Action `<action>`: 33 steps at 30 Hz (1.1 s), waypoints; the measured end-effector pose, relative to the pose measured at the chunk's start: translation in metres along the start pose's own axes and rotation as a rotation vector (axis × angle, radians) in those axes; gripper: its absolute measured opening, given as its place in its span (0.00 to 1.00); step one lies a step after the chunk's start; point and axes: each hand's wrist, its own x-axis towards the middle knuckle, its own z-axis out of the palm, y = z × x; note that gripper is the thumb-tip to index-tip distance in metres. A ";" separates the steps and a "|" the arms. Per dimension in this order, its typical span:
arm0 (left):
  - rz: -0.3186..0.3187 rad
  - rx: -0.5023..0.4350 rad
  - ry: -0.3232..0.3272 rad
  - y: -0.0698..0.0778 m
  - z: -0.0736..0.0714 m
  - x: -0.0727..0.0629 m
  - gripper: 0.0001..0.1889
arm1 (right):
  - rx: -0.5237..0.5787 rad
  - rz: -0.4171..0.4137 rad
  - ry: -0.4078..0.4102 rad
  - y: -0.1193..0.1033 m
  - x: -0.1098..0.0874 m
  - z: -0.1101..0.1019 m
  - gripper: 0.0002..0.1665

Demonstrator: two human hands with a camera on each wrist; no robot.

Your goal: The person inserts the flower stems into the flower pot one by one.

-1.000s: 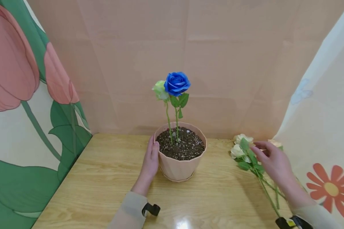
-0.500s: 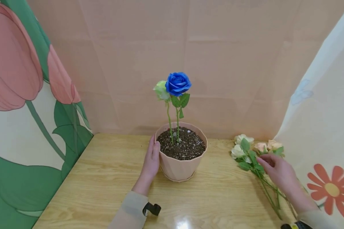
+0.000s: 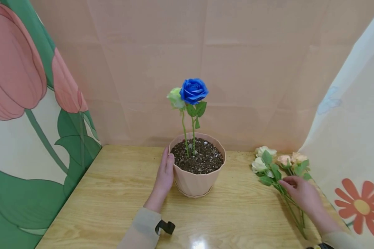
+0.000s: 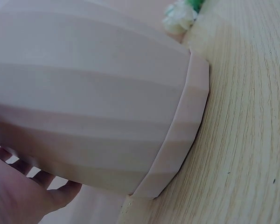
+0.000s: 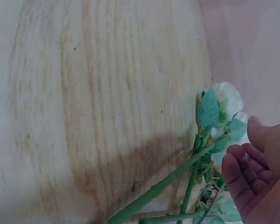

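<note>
A pale pink flowerpot filled with dark soil stands on the table, a blue rose and a pale green rose upright in it. My left hand rests against the pot's left side with its fingers extended along the wall. To the right lie white roses and peach roses, their green stems pointing toward me. Over these stems is my right hand, its fingers loosely bent. In the right wrist view, its thumb and fingers are apart, with nothing between them.
The wooden table ends at a pinkish cloth backdrop. Cloth panels with printed flowers flank it, a tulip print on the left and a red daisy print on the right.
My right hand has drawn back from the rose heads toward me, down along the stems, uncovering the peach roses. The left hand has stayed on the pot.
</note>
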 end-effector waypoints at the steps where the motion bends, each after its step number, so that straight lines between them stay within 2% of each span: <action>1: 0.002 -0.003 0.000 0.000 0.000 0.000 0.32 | -0.003 0.000 -0.002 0.001 0.000 0.001 0.40; 16: 0.006 -0.002 0.004 -0.002 -0.001 -0.001 0.32 | -0.028 0.012 -0.019 0.009 0.001 0.012 0.34; 26: 0.011 -0.015 0.004 -0.001 0.000 0.001 0.32 | -0.059 -0.007 0.015 0.010 0.004 0.019 0.28; 33: -0.010 -0.013 0.018 -0.002 0.000 -0.001 0.33 | -0.081 0.002 0.019 0.010 0.007 0.020 0.24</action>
